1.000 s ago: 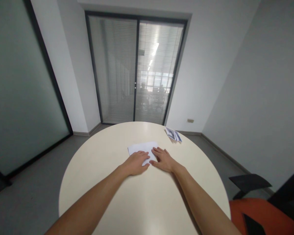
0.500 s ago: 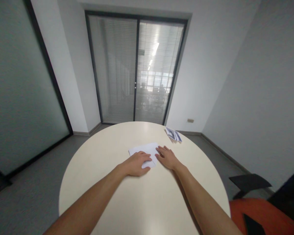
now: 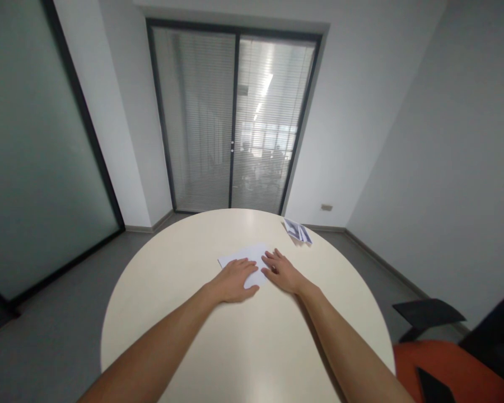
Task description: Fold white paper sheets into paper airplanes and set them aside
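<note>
A white sheet of paper (image 3: 252, 252) lies on the round cream table (image 3: 185, 252), partly covered by both hands. My left hand (image 3: 235, 281) rests on its near left part, palm down, fingers stretched out and thumb apart. Across from it, my right hand (image 3: 282, 272) lies on the paper's right side, its fingers spread. The paper's left corner and far edge show beyond the hands. Whether the sheet is folded cannot be made out now.
A folded paper piece with white and blue-grey faces (image 3: 297, 232) sits near the table's far right edge. An orange chair (image 3: 453, 369) with a black armrest (image 3: 430, 312) stands at the right. Beyond the table are a glass door with blinds (image 3: 197, 123) and walls.
My right hand has slid slightly left over the paper. The paper's left corner has shifted a little to the left, and my left hand has barely moved.
</note>
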